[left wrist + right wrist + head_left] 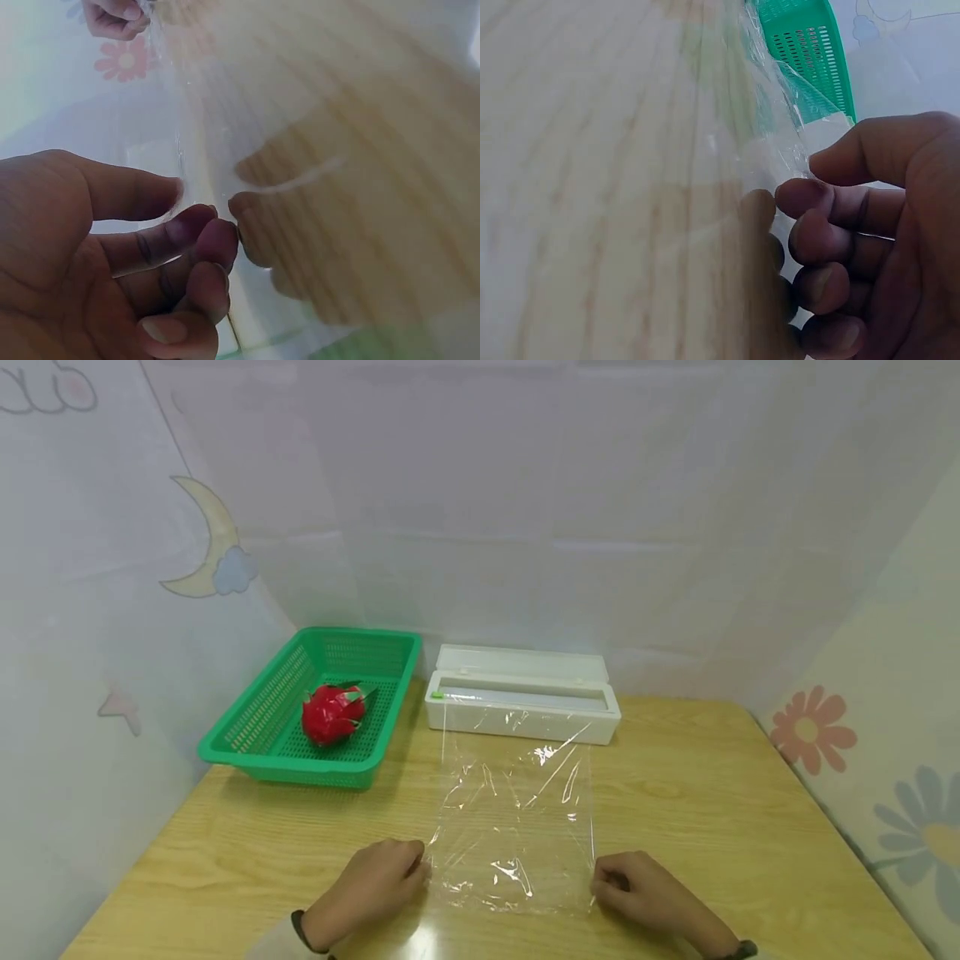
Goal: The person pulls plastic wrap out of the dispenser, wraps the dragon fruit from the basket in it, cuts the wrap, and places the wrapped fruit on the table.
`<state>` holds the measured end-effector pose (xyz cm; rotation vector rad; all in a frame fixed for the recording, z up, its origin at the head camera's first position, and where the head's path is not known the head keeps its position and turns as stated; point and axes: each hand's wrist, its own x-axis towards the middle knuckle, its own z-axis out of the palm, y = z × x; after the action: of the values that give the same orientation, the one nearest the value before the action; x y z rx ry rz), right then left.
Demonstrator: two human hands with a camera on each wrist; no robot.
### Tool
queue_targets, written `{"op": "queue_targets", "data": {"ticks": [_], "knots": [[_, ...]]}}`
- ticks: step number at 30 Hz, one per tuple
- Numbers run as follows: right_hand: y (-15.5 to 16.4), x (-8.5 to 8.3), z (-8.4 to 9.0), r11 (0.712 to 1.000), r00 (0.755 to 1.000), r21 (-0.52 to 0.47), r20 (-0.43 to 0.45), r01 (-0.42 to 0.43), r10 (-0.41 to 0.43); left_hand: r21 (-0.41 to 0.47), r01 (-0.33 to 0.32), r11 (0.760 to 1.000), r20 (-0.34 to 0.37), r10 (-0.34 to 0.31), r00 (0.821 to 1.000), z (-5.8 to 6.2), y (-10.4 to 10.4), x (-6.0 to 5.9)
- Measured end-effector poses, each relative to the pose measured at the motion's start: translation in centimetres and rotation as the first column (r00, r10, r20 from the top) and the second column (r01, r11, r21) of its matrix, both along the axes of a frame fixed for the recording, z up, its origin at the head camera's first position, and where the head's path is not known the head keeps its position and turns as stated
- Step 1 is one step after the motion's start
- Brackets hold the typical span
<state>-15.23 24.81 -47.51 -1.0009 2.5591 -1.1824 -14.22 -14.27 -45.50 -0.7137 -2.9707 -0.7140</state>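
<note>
A clear sheet of plastic wrap (pixel 517 827) stretches over the table from a white wrap dispenser (pixel 525 720), whose lid (pixel 525 662) stands raised. My left hand (pixel 382 878) pinches the sheet's near left corner, thumb and index finger at its edge in the left wrist view. On the opposite corner, my right hand (pixel 639 889) pinches the film between thumb (pixel 840 159) and index finger, the other fingers curled. Wrinkles and bright glints run across the wrap. Its far end lies over the dispenser's front.
To the left of the dispenser, a green plastic basket (pixel 217 750) holds a red dragon fruit (pixel 330 714) with green tips. The wooden table (pixel 690 777) meets a pale wall hanging (pixel 487 527) at the back, printed with a moon and flowers.
</note>
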Motion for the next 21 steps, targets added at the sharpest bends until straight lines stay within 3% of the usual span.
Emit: {"op": "queue_targets", "data": {"ticks": [6,14,21], "knots": [[1.2,-0.2,0.1,1.0,0.999,0.022,0.047,-0.003,0.002,-0.001,-0.015,1.0,-0.011,0.015,1.0,0.0,-0.2,-0.1],[3.0,-0.6,0.1,0.993,0.992,-0.05,0.063,-0.103,0.106,0.0,-0.002,1.0,-0.015,0.002,1.0,0.1,-0.6,-0.1],[3.2,-0.9,0.5,0.994,0.994,-0.053,0.054,-0.093,0.096,0.003,-0.013,1.0,-0.005,0.013,1.0,0.4,-0.7,0.1]]}}
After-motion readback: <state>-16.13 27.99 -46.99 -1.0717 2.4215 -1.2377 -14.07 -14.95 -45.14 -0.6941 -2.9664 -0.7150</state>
